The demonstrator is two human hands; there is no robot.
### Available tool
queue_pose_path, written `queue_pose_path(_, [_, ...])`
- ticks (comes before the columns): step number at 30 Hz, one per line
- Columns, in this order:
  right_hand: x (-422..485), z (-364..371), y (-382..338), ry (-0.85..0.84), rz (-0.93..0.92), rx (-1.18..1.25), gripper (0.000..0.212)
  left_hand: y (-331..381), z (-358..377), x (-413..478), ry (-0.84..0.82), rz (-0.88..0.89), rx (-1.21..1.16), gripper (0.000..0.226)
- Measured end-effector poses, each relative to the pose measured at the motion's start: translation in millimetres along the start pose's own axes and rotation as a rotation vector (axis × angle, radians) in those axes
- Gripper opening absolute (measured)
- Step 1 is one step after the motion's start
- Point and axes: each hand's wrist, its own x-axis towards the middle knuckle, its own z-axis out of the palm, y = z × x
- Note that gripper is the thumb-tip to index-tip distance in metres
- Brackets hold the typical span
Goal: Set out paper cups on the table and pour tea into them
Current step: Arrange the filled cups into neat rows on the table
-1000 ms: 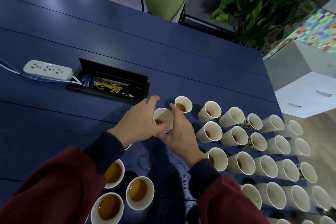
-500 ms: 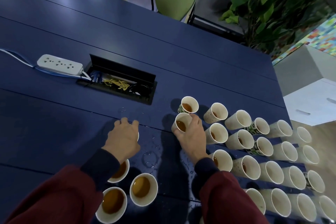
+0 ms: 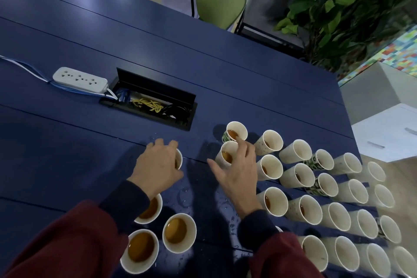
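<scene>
Many white paper cups stand on the dark blue table (image 3: 67,142). My left hand (image 3: 158,166) grips one paper cup (image 3: 179,161) from above, with the fingers curled over its rim. My right hand (image 3: 237,172) is spread around a tea-filled cup (image 3: 226,156): the fingers rest on its right rim and the thumb stands slightly apart on the left. Just behind that cup stands a green-printed cup (image 3: 235,134) with tea. Three fuller cups (image 3: 179,232) sit near my left sleeve. Rows of cups (image 3: 302,207), some with a little tea, fill the right side.
An open cable box (image 3: 155,101) is sunk in the table behind my hands, with a white power strip (image 3: 80,79) to its left. Water drops (image 3: 187,196) lie between my hands. A green chair (image 3: 220,0), plants and a white cabinet (image 3: 388,133) stand beyond the table.
My hands separated. The left one carried a cup to the left and down onto the table. The right one set its cup beside the green-printed cup and loosened its fingers.
</scene>
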Motion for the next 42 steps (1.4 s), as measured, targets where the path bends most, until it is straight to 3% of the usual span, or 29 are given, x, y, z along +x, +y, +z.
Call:
queue_pose_path(5, [-19,-14,-31,-0.440,-0.126,0.358,0.100,27,-18,-10,0.078,0.119,-0.108,0.063])
queue_pose_path(13, [-49,-40,-48,-0.269,-0.209,0.315,0.080,48,-22,-48,0.057,0.269,-0.197,0.075])
queue_pose_path(17, [-65,-46,-31,-0.197,-0.095,0.291,0.069,48,-14,-67,0.039,0.283,-0.337,0.080])
queue_pose_path(21, [-74,-41,-10,-0.140,0.083,0.254,0.065,41,16,-83,0.027,0.187,-0.308,0.067])
queue_pose_path(25, [-80,-29,8,-0.194,0.160,0.190,0.059,27,40,-97,-0.077,0.111,-0.148,0.065])
queue_pose_path(33, [-72,-4,19,-0.271,0.213,0.122,0.057,15,58,-115,-0.179,0.185,0.108,0.079])
queue_pose_path(42, [-69,2,21,-0.346,0.243,0.090,0.062,18,58,-114,-0.118,0.174,0.125,0.054])
